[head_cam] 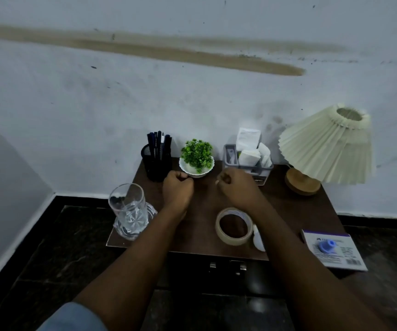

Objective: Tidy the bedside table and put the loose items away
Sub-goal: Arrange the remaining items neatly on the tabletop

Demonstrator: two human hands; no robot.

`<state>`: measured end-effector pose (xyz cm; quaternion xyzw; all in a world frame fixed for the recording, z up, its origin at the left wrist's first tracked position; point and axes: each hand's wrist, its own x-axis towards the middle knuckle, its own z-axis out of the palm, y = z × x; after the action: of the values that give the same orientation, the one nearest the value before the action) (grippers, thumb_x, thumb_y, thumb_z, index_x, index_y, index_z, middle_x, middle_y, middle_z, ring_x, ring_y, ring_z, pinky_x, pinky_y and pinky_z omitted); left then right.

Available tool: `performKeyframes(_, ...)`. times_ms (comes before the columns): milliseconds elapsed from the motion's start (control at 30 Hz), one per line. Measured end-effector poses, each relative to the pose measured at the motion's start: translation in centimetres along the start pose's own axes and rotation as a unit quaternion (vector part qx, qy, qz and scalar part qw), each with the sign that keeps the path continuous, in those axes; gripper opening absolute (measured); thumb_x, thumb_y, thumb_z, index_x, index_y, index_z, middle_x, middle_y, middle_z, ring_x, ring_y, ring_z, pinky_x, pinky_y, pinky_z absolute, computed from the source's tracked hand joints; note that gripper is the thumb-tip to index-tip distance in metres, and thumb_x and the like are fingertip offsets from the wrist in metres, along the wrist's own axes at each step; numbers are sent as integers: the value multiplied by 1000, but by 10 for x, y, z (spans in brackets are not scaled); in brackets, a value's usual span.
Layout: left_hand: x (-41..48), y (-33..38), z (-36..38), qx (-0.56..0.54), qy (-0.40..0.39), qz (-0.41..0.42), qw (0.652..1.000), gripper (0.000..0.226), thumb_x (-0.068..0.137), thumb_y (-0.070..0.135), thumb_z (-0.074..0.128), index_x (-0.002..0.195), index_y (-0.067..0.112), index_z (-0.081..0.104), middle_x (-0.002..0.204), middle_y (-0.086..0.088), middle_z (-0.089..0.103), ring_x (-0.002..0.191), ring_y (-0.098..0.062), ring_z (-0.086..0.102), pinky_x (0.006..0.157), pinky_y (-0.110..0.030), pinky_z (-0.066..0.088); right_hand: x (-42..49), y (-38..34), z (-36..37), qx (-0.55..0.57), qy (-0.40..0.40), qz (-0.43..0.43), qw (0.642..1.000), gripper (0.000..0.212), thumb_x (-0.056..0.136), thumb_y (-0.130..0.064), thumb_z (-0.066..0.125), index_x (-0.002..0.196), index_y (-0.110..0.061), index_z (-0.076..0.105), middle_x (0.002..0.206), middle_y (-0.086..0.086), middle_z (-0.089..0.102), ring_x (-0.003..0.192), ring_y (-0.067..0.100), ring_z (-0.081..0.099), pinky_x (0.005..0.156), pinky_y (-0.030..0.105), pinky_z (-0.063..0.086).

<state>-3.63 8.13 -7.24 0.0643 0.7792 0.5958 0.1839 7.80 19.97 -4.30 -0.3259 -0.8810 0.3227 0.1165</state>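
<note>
Head view: beyond the tape roll [234, 240], the left hand [178, 189] and right hand [238, 187] are being held over the tabletop [202, 223], the left grip being closed on nothing; whether the right grip is pinching something cannot be told. The tape roll is lying loose, seemingly awaiting stowing.

Bare hands [178, 187], light-blue left sleeve [73, 317]

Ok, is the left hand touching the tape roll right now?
Apart. The head view shows bare brown tabletop between the left hand, fisted near the plant bowl, and the tape roll lying nearer the front edge.
</note>
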Motion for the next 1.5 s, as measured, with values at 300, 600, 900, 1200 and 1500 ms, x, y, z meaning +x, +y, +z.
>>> performKeyframes(300,12,6,-1,-139,-122,-52,981,51,82,-10,56,117,24,70,107,-14,75,100,-33,69,90,-49,57,18,-23,42,12,-53,11,998,61,83,-4,51,140,-23,54,127,16,67,116,39,60,96,41,52)
performKeyframes(600,9,7,-6,-107,-151,-57,981,41,81,-10,50,86,25,70,93,-18,73,83,-26,62,74,-37,50,19,-27,47,-25,-58,13,998,60,82,-5,51,139,-21,56,117,18,69,108,40,62,90,45,55)
performKeyframes(900,16,-10,-13,34,26,14,999,33,81,11,57,108,17,75,103,-5,75,100,-29,69,91,-44,57,20,-25,45,8,43,21,999,26,84,-8,55,105,-10,69,105,16,72,99,36,66,78,33,49)
performKeyframes(1200,30,-15,-14,72,61,20,995,51,81,12,60,131,8,66,125,-16,70,121,-35,61,104,-43,50,25,-16,42,-13,62,0,998,22,88,-12,58,103,-9,73,104,11,74,96,29,68,82,36,54)
performKeyframes(1500,39,-20,-15,107,46,45,992,54,84,11,61,138,3,60,138,-19,62,131,-34,54,112,-43,42,26,-11,34,0,50,-8,999,19,89,-13,57,99,-11,74,95,8,74,88,25,68,71,29,46)
